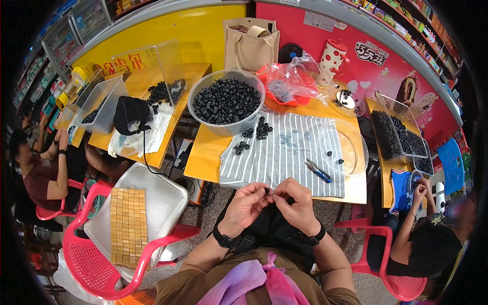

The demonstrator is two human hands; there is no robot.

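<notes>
My left hand (247,202) and right hand (295,202) pinch a small black bead (267,190) together. Beyond them, a striped cloth (282,152) covers the surface (203,157).

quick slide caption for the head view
Both hands, left hand and right hand, pinch a small black bead beside a striped cloth.

Table (203,157) sits ahead of the person, cloth (284,152) spread over its right part. Big bowl of beads (226,100) at the cloth's far left corner, loose beads (262,128) just before it. Shallow clear dish (351,147) on the cloth's right edge, cutters (318,171) left of it. Bag (251,43) behind the bowl, plastic bag (295,76) to its right. Both hands (272,203) meet at the near table edge. Chair (117,239) with a tray (152,203) stands left.
</notes>
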